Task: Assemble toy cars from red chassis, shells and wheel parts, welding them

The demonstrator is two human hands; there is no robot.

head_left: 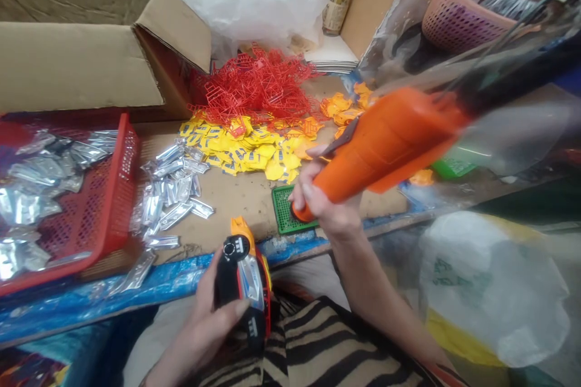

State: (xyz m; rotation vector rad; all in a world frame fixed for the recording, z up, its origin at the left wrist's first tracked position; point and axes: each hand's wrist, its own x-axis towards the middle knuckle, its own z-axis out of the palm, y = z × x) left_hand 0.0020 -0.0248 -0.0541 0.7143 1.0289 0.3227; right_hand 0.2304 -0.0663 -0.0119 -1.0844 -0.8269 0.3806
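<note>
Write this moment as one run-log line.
left hand: holds toy vehicle | right hand: grips orange tool | tool tip: over green tray

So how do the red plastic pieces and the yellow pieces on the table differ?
The red plastic pieces are thin open frames, tangled in a raised heap; the yellow pieces are flat, solid and printed, spread low. The red heap lies farther back, by the cardboard box; the yellow ones lie nearer the right hand. Both are loose piles on the same table.

No readable text showing: jar label (334, 13) and yellow tags' (245, 148) blue print are blurring out, too small to make out.
</note>
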